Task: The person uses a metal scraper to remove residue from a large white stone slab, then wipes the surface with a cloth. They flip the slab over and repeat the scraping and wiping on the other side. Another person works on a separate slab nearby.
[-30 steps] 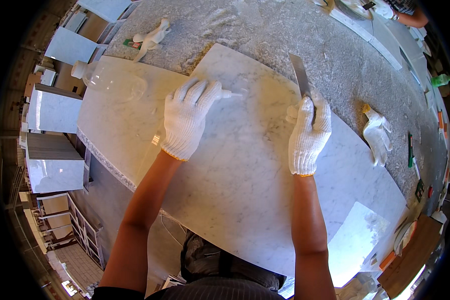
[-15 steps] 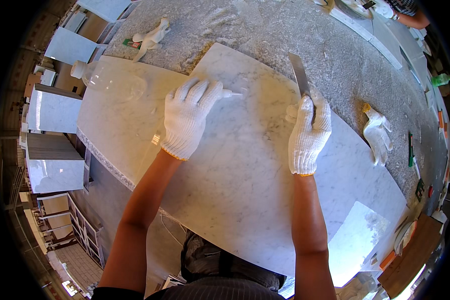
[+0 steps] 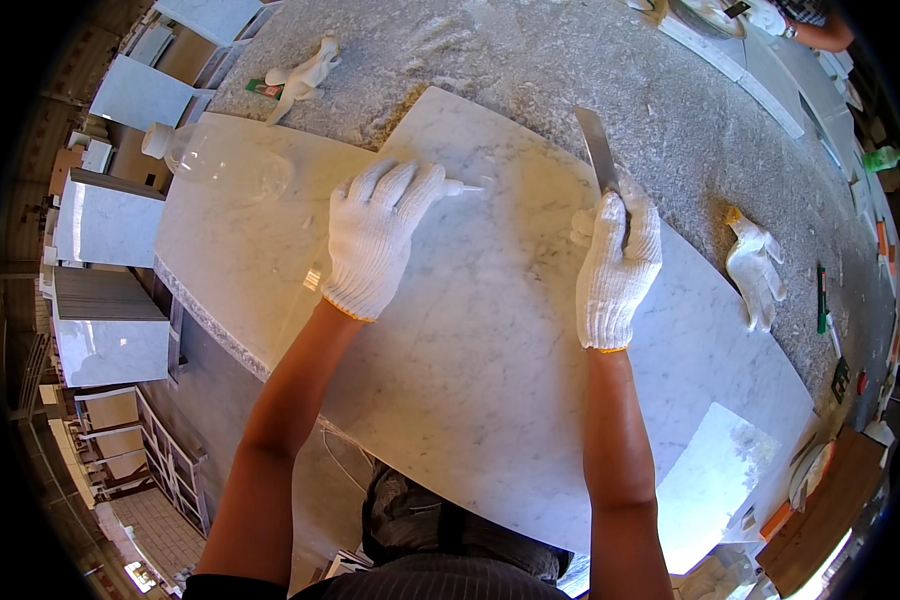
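Note:
Over a pale grey-veined marble slab (image 3: 470, 370), my left hand (image 3: 375, 235) in a white knitted glove is closed round a small bottle, mostly hidden by the fingers. Its thin white nozzle (image 3: 460, 187) points right, with a small clear wet-looking spot near the tip. In a matching glove, my right hand (image 3: 620, 265) grips a flat metal scraper blade (image 3: 596, 145) that sticks up and away from me. The blade's lower end is hidden in the fingers.
A clear plastic jug (image 3: 230, 165) lies at the slab's left corner. Loose white gloves (image 3: 755, 265) rest on the rough grey table (image 3: 530, 60), right and far left. Green-handled tools (image 3: 822, 300) lie at right. Another person's gloved hand (image 3: 767, 17) shows at the far right.

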`<state>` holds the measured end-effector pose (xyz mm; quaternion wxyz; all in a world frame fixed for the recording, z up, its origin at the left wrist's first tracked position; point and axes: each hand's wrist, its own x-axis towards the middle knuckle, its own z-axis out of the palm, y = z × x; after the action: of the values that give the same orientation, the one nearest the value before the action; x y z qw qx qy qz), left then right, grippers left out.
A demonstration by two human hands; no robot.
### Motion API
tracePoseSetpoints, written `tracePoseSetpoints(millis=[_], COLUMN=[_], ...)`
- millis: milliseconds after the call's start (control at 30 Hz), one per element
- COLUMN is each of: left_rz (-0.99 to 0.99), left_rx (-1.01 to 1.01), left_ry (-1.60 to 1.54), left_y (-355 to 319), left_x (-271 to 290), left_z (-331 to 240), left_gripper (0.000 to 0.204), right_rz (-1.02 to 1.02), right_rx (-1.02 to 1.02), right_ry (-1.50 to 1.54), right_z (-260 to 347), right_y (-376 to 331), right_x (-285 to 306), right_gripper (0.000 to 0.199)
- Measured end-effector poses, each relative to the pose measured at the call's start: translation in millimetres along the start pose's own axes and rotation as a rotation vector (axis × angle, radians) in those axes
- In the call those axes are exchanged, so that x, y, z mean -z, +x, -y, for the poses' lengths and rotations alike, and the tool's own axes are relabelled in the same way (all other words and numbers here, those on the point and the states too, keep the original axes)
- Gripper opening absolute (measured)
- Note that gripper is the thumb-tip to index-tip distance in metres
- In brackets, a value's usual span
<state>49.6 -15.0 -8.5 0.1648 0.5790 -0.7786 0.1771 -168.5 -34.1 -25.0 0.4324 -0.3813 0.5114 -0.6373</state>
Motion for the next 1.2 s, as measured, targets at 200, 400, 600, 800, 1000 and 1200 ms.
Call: tracePoseSetpoints(millis=[200, 400, 600, 800, 1000, 1200], left_rz=[-0.059, -0.212, -0.386, -0.495, -0.402, -0.308], left_rx=[-0.008, 0.055, 0.792, 1.012, 1.124, 1.151], left_ry=[-0.044, -0.224, -0.792, -0.734, -0.567, -0.364], left_y=[1, -14, -49, -97, -136, -121], left_x=[0, -19, 10, 35, 29, 31], left_z=[1, 15, 7, 76, 141, 125], left_gripper=[0.042, 0.044, 0.045, 0.046, 0.056, 0.06], right_rz=[-0.015, -0.043, -0.015, -0.004, -0.007, 0.008], right_rx=[0.005, 0.127, 0.059, 0.065, 0.046, 0.114], right_ry=[-0.049, -0.159, -0.056, -0.098, -0.08, -0.099], right_z=[3, -1, 1, 2, 2, -7], right_y=[1, 1, -3, -2, -3, 1], right_x=[0, -3, -2, 0, -1, 2], right_gripper=[0.021, 0.022, 0.021, 0.021, 0.021, 0.02])
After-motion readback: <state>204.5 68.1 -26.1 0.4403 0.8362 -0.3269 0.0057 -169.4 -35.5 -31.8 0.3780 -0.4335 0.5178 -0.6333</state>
